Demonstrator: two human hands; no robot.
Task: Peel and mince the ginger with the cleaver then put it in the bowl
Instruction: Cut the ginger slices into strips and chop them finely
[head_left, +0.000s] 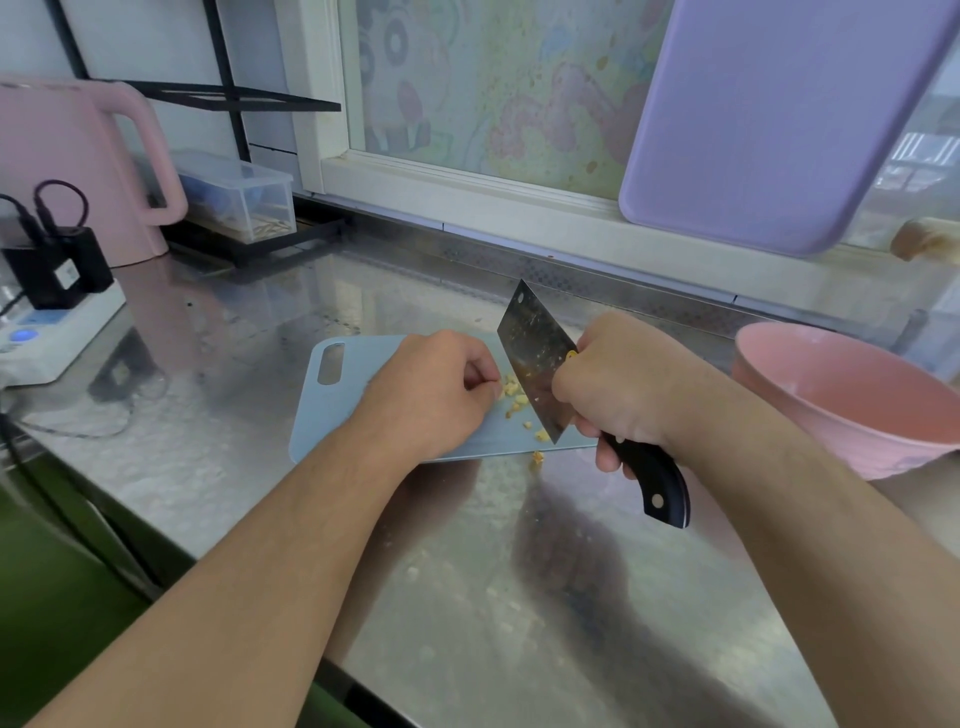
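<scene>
Your right hand (618, 387) is wrapped around the black handle of the cleaver (537, 358), with the fingers curled tight under the handle and the blade tilted, its tip raised toward the window and its heel down on the pale blue cutting board (332, 410). Your left hand (436, 389) rests on the board just beside the blade, fingers curled in, fingertips at the edge of the ginger (514, 395); whether they pinch a piece or only steady the pile cannot be told. The ginger lies as a small heap of yellow bits on the board between your two hands, touching the flat of the blade, and some bits still look coarse. A few pieces have strayed: one or two sit near the board's near edge and one small crumb (536, 457) has fallen onto the steel table (467, 597) just past that edge. The pink bowl (841, 395) stands on the table to your right, near the cleaver hand, and appears empty. The mincing seems well under way but not finished. To do it well, keep your left fingertips tucked back, knuckles toward the blade, since they sit very close to the edge. Rock the cleaver from heel to tip across the heap, then scrape the scattered bits back to the middle with the blade before the next pass. Work nearer the board's middle, so that less ginger spills onto the table.
</scene>
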